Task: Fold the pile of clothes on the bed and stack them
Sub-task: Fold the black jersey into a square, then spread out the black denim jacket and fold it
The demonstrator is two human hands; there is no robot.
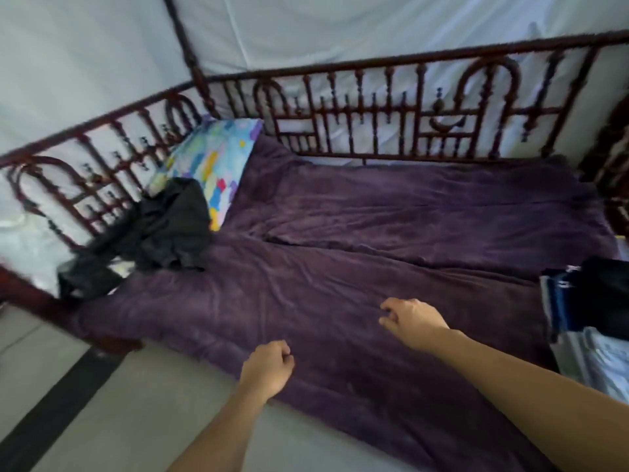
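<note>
One loose pile of dark clothes [163, 229] lies crumpled at the far left end of the bed. It is partly draped over the lower end of a colourful patterned pillow [218, 158], which leans against the dark wooden railing [340, 120]. Pale fabric [306, 28] hangs behind the railing. To the right of the pile, a wrinkled purple blanket [408, 212] covers the mattress. At its near edge, we hold our left hand [269, 366] with the fingers curled into a fist and nothing in it. Further right, our right hand [413, 320] hovers over the blanket with its fingers loosely bent, also holding nothing; we cannot tell whether it touches the cloth. At the far right edge sits a stack of clothes [578, 301], dark and blue-and-white pieces, well apart from the pile.
</note>
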